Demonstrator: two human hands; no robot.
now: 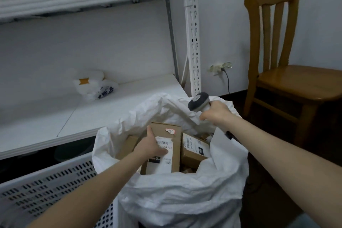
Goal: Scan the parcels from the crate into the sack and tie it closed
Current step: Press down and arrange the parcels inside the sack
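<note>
A white sack (177, 200) stands open in front of me with cardboard parcels inside. My left hand (149, 146) grips a long brown parcel (172, 146) with a white barcode label, holding it inside the sack's mouth. Right of it lies a smaller labelled parcel (194, 152), and another box (127, 144) shows at the left. My right hand (215, 113) grips a handheld barcode scanner (199, 101) above the sack's far rim, its grey head pointing up and left. The white perforated crate (46, 187) sits at the lower left; its inside is hidden.
A white metal shelf unit (77, 109) stands behind the sack, with a white plastic bag (92, 85) on its lower board. A wooden chair (288, 87) stands at the right by the wall. A wall socket with a black cable (221, 67) is behind.
</note>
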